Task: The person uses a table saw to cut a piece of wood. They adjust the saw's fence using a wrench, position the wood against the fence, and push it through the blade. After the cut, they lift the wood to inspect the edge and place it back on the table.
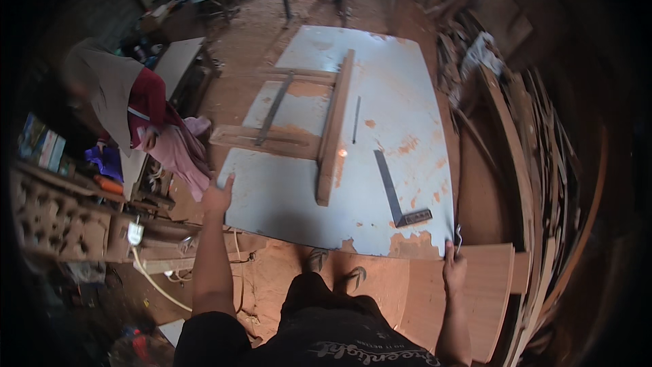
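Observation:
A worn pale tabletop (285, 197), chipped to brown in patches, spreads in front of me. My left hand (217, 196) grips its near left corner. At the near right corner, my right hand (454, 270) is closed on the edge, with some fingers hidden. A small bent metal hook (459, 233) shows just beyond that hand. On the top lies a wooden frame: a long beam (335, 129) with two rails (261, 141) running left. Across the rails rests a dark flat strip (275, 109). A thin dark rod (356, 120) and a carpenter's square (388, 187) lie to the right.
Another person (136, 102) bends over a bench (178, 61) at the left. A white plug (136, 233) with a cable hangs beside a wooden rack (61, 217). Long boards (506, 109) lean along the right, and a brown panel (475, 299) stands near my right arm.

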Demonstrator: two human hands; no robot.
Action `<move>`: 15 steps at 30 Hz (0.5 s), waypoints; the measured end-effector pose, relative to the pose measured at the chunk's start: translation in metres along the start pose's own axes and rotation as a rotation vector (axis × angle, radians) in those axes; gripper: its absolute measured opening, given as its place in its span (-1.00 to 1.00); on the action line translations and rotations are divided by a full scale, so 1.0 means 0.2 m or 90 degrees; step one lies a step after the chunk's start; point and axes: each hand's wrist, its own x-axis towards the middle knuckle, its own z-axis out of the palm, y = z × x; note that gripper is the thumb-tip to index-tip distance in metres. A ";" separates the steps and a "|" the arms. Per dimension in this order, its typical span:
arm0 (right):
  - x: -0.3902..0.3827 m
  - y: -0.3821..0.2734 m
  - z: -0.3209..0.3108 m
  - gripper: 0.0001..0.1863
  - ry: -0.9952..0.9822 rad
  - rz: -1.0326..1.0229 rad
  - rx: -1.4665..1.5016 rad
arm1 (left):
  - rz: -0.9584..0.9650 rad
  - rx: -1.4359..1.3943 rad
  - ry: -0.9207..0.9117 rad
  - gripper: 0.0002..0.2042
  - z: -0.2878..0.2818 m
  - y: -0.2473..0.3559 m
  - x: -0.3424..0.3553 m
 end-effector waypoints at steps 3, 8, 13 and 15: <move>0.10 0.08 -0.11 -0.41 0.067 -0.128 -0.081 | 0.023 -0.031 0.141 -0.23 -0.01 0.08 -0.19; 0.28 -0.13 -0.36 -0.44 0.118 -0.090 0.231 | 0.184 -0.141 0.395 -0.47 0.14 0.11 -0.66; -0.03 -1.05 -0.10 -0.74 -0.324 0.014 0.650 | 0.267 -0.183 0.428 -0.56 0.22 0.12 -0.84; -0.16 -1.35 0.05 -0.74 -0.599 0.081 0.654 | 0.280 -0.183 0.422 -0.57 0.22 0.12 -0.79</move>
